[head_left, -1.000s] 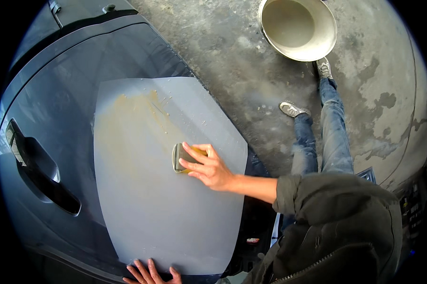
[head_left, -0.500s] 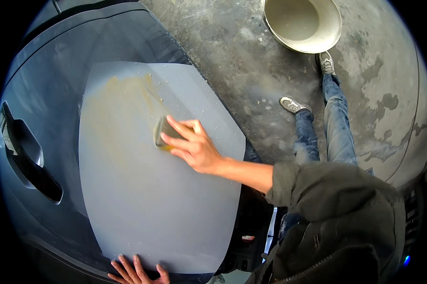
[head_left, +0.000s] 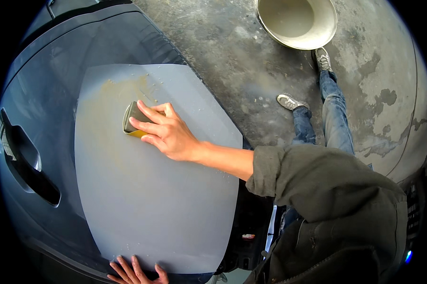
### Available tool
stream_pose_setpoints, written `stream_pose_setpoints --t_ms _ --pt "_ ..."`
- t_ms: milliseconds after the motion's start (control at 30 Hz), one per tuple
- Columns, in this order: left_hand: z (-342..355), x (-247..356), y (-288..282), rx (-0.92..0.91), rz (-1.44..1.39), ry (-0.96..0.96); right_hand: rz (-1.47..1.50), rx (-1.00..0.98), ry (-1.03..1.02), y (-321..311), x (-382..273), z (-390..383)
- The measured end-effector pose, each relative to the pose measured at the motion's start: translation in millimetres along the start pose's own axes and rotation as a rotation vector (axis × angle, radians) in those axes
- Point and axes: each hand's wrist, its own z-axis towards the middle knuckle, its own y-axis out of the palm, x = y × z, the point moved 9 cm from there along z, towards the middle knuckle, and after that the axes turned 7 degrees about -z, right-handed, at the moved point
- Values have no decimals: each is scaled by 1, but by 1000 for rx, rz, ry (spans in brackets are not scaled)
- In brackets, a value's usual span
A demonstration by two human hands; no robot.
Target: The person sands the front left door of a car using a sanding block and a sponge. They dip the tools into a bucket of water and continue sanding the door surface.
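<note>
My right hand (head_left: 173,137) grips a sanding block (head_left: 133,115) and presses it on the upper part of a light grey patch (head_left: 152,203) of a car door. The block is dark on top, with a yellowish sheet, apparently sandpaper, showing at its lower edge. Around it the grey surface carries a brownish, wet-looking smear (head_left: 104,102) and scattered droplets. Down at the bottom of the view, my left hand (head_left: 140,273) lies with fingers spread on the lower edge of the patch and holds nothing.
Dark blue door bodywork (head_left: 57,94) surrounds the grey patch, with a recessed door handle (head_left: 29,161) at the left. On the stained concrete floor (head_left: 242,71) stands a pale round bucket (head_left: 324,35) holding cloudy liquid, close to my shoes. A dark door edge (head_left: 242,227) borders the patch on the right.
My right hand has slid the sanding block left and slightly up across the grey patch. The left hand stays in place.
</note>
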Motion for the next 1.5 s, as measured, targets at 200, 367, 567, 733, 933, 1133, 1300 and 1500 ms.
stream_pose_setpoints --t_ms 200,367,567,733,933,1133,1300,1500 --pt "-7 -1 -4 -9 -1 -17 66 -109 146 2 9 -127" --pt "-8 -3 1 -10 -1 -9 20 -71 133 3 37 -34" --pt "-5 -3 -1 -11 2 -6 99 -133 146 4 34 -84" --pt "-7 -4 1 -6 4 -6 91 -88 154 1 44 -36" --pt "-6 -3 -2 -27 -6 -16 68 -96 16 8 7 -64" --pt "5 -4 -1 18 -16 46 10 105 -79 7 -1 131" --pt "-11 -4 -2 -23 -10 -11 69 -44 -160 15 -57 -19" --pt "-4 -5 0 -6 -15 3 -37 119 -84 8 -57 83"
